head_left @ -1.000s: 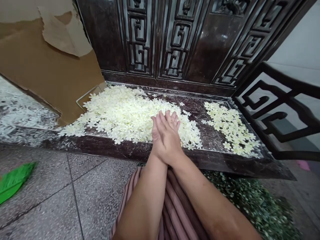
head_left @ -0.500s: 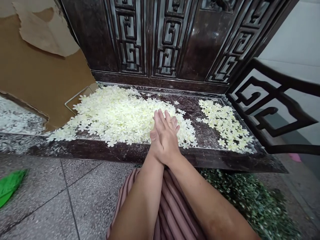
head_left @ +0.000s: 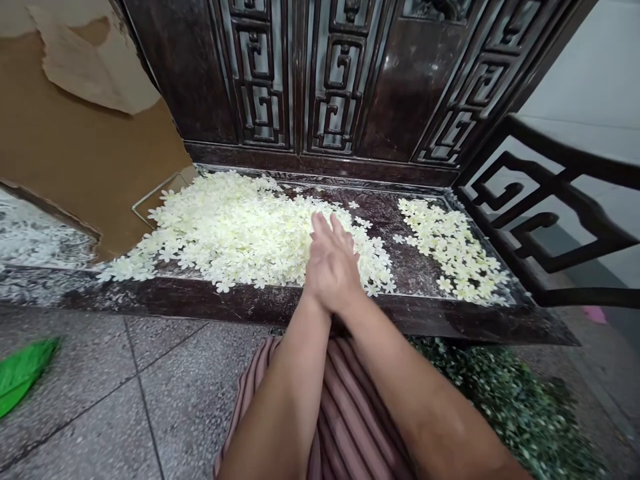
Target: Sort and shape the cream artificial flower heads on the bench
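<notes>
My right hand (head_left: 336, 270) lies palm to palm against my left hand (head_left: 315, 267), over the front edge of the wooden bench seat. The fingers of both hands are stretched out and point away from me. Much of the left hand is hidden behind the right, and whatever might be between the palms cannot be seen. Just past my fingertips spreads a big heap of small white five-petalled flowers (head_left: 240, 227). Off to the right lies a smaller, thinner patch of yellowish-white flowers (head_left: 450, 247).
A brown cardboard sheet (head_left: 75, 147) leans at the left. Behind the seat rises a carved dark wooden backrest (head_left: 390, 87), with an openwork armrest (head_left: 560, 200) at right. Leafy greenery (head_left: 505, 407) sits below the bench, and a green leaf-like item (head_left: 25, 373) is on the tiled floor.
My hands, still pressed together, have shifted slightly against each other, and the right one is somewhat blurred. The flowers look the same.
</notes>
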### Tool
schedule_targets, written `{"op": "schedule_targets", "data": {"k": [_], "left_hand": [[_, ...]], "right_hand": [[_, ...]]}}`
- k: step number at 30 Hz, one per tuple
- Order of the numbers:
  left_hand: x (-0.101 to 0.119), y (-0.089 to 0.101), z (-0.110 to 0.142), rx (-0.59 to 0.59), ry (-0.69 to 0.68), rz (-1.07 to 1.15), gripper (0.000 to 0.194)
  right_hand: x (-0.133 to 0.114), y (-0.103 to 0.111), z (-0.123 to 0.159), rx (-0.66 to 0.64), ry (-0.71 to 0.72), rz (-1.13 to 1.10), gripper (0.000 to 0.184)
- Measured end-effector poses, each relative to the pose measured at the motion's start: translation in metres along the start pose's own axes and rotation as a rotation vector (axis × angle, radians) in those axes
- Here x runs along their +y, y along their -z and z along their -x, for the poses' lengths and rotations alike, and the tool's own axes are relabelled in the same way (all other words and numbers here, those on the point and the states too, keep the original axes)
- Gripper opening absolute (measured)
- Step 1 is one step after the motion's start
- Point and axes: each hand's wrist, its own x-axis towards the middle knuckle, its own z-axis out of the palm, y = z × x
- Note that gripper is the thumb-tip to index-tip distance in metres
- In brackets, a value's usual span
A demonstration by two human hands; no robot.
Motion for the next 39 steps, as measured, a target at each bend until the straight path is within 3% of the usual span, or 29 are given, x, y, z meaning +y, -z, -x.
{"op": "schedule_targets", "data": {"k": [3,6,9,12,13,15,19,21,24,28,31,34,37,39], "left_hand": [[-0.007,0.000,-0.001,-0.101,-0.079,-0.030,0.045],[-0.005,0.005,-0.004,-0.186,-0.041,0.018,0.055],[-0.002,0.013,-0.006,-0.159,-0.015,0.045,0.061],[-0.006,0.015,-0.004,-0.121,-0.109,0.041,0.052],[-0.008,0.014,-0.002,-0.130,-0.138,0.038,0.052],[-0.012,0.009,0.000,-0.149,-0.050,0.003,0.050],[-0.012,0.000,0.004,-0.167,-0.104,-0.101,0.050],[-0.007,0.001,0.004,-0.192,-0.080,-0.131,0.060],[0.000,0.005,0.001,-0.152,-0.041,-0.105,0.078],[-0.003,0.008,-0.006,-0.159,-0.027,-0.057,0.069],[-0.011,0.005,-0.006,-0.186,-0.039,-0.057,0.052],[-0.016,0.002,-0.001,-0.150,-0.093,-0.084,0.046],[-0.016,0.000,0.004,-0.242,-0.076,-0.107,0.053],[-0.013,0.000,0.004,-0.305,-0.027,-0.077,0.062]], "right_hand": [[0.021,0.007,-0.025,0.036,-0.148,-0.028,0.083],[0.033,0.004,-0.020,0.039,-0.169,0.037,0.086],[0.020,-0.005,0.008,-0.018,-0.065,0.091,0.080],[-0.001,-0.006,0.020,0.002,0.013,0.107,0.085],[-0.004,-0.004,0.016,0.006,0.015,0.094,0.085],[-0.003,0.001,0.001,0.006,-0.024,0.029,0.082],[0.026,0.009,-0.024,0.037,-0.193,-0.108,0.082],[0.038,0.006,-0.018,0.072,-0.228,-0.098,0.083],[0.039,-0.003,0.007,0.045,-0.154,-0.070,0.081],[0.017,-0.006,0.022,0.071,-0.095,-0.039,0.085],[0.013,0.001,0.004,0.122,-0.082,-0.021,0.086],[0.030,0.008,-0.023,0.148,-0.094,-0.063,0.084],[0.048,0.011,-0.035,0.213,-0.245,-0.105,0.086],[0.045,0.009,-0.028,0.238,-0.249,-0.082,0.089]]}}
